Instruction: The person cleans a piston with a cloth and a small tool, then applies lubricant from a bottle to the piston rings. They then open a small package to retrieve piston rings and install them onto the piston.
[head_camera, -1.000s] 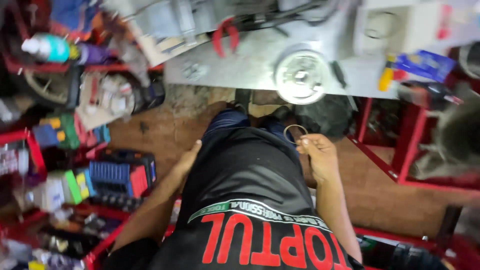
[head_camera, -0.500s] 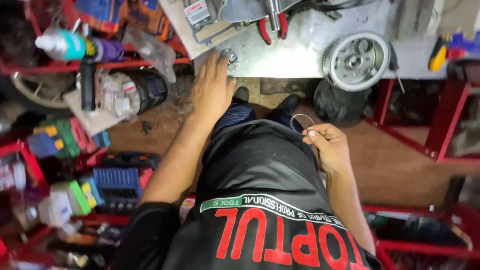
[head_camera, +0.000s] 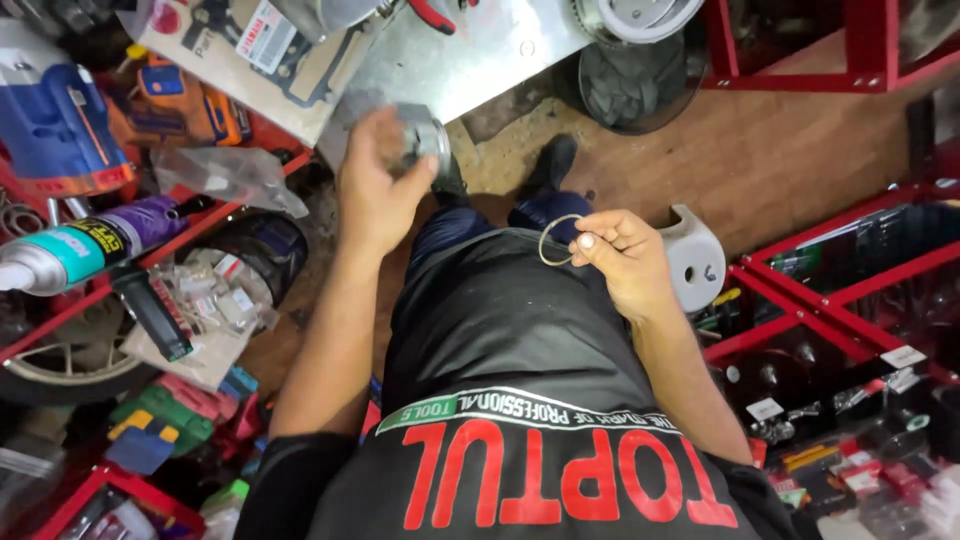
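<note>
My left hand (head_camera: 378, 190) is raised near the edge of the metal workbench (head_camera: 470, 60) and grips a short silver metal cylinder (head_camera: 425, 140), blurred by motion. Lower and to the right, my right hand (head_camera: 618, 258) pinches a thin metal ring (head_camera: 558, 240) between thumb and fingers, over my dark apron. The two hands are apart. My shoes stand on the brown floor below.
Red shelves (head_camera: 840, 260) with small parts stand at the right. A cluttered red rack at the left holds a spray can (head_camera: 60, 255), a black grip (head_camera: 150, 310) and bagged parts. A round silver part (head_camera: 640, 15) and red-handled pliers (head_camera: 435, 12) lie on the bench. A dark tyre (head_camera: 630, 85) sits underneath.
My left hand has lifted off the bench edge with the silver cylinder in it. My right hand has stayed in place holding the ring. The view has tilted downward.
</note>
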